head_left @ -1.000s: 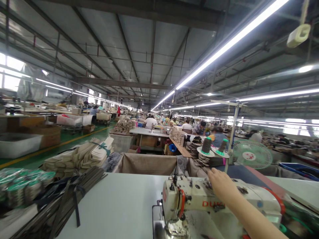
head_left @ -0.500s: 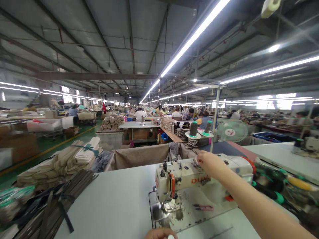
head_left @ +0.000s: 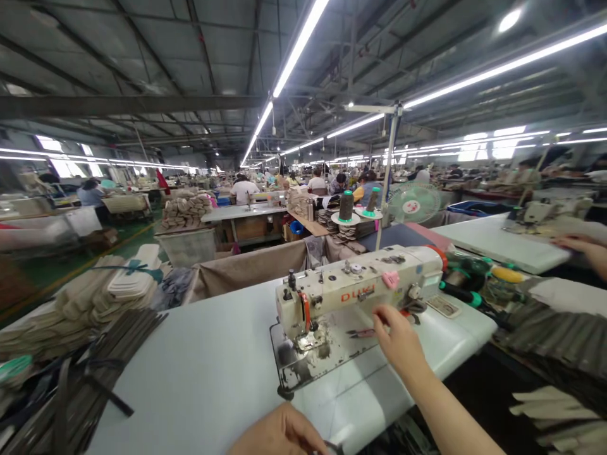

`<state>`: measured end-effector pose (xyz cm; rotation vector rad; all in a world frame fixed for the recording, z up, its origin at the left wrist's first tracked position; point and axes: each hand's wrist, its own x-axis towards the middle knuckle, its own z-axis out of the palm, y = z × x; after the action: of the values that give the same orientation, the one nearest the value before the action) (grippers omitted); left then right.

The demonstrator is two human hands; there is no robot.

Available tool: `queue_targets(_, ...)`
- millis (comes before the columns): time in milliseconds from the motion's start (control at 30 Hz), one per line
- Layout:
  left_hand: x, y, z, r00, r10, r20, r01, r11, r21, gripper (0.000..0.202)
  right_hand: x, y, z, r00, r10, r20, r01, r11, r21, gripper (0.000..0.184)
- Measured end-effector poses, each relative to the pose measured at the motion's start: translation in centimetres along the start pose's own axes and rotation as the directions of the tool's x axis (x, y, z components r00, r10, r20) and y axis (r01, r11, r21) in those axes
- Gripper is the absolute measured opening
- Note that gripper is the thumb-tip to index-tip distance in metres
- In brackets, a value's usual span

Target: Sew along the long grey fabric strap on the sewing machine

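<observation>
A white sewing machine (head_left: pixel 346 287) is set on a pale table (head_left: pixel 199 354), just right of the middle of the view. Clock places are read from the machine, with twelve at the top. A pair of small snips (head_left: pixel 364 333) is laid on its flat base. At four o'clock the right hand (head_left: pixel 398 336) is held low in front of the machine, just beside the snips. Its thumb and first finger are curled close together — whether anything is pinched there cannot be told. At seven o'clock the left hand (head_left: pixel 279 433) is partly cut off by the bottom edge. Its fingers are bent, and a dark bit is seen beside them; whether it is gripped cannot be told.

A pink thing (head_left: pixel 391 280) is seen on the machine's front. Two dark thread spools (head_left: pixel 347 205) are stood at twelve o'clock, and a green fan (head_left: pixel 412 203) is placed at one. Dark strips (head_left: pixel 102 373) are tied together at eight o'clock. Pale pieces (head_left: pixel 133 278) are piled at nine — a teal band is tied around some. Near three, another person's hand (head_left: pixel 585 246) is seen by another machine.
</observation>
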<state>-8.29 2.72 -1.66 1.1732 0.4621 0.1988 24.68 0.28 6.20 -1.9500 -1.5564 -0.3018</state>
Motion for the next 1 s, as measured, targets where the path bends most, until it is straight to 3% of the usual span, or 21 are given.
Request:
queue_targets(67, 0.1, -0.1, 0.0, 0.999, 0.012, 0.050, -0.009, 0.998, -0.059, 0.067, -1.2, 0.6, 1.7, 0.993, -0.005, 0.121, 0.007, 1.000, -0.011, 0.020)
queue_targets(167, 0.2, 0.3, 0.4, 0.995, 0.021, 0.097, -0.010, 0.993, -0.117, 0.065, -1.6, 1.3, 3.3, 0.968, -0.013, 0.252, 0.025, 0.999, -0.043, 0.027)
queue_targets(233, 0.1, 0.7, 0.6, 0.995, 0.023, 0.099, -0.012, 0.994, -0.109, 0.063, -1.6, 1.6, 3.8, 0.952, -0.013, 0.307, 0.037, 0.997, -0.072, 0.033)
queue_targets(333, 0.0, 0.9, 0.7, 0.996, 0.021, 0.082, -0.013, 0.995, -0.098, 0.064, -2.0, 1.8, 4.1, 0.939, -0.010, 0.344, 0.053, 0.992, -0.117, 0.025)
queue_targets(633, 0.1, 0.7, 0.5, 0.995, -0.001, 0.100, 0.015, 0.990, -0.137, 0.064, -3.3, 2.0, 4.6, 0.958, 0.000, 0.288, 0.042, 0.989, -0.139, 0.017)
queue_targets(800, 0.6, -0.5, -0.2, 0.983, 0.079, 0.164, -0.049, 0.982, -0.182, 0.057, -3.5, 1.9, 4.2, 0.973, 0.021, 0.229, 0.002, 0.995, -0.099, 0.024)
queue_targets(900, 0.8, -1.1, -0.6, 0.978, 0.103, 0.181, -0.069, 0.980, -0.186, 0.054, -3.3, 1.5, 3.0, 0.984, 0.070, 0.166, -0.060, 0.996, -0.067, 0.028)
queue_targets(1000, 0.9, -1.0, -0.7, 0.978, 0.103, 0.182, -0.072, 0.983, -0.171, 0.056, -2.0, 0.7, 0.5, 0.991, 0.092, 0.095, -0.087, 0.995, -0.055, 0.032)
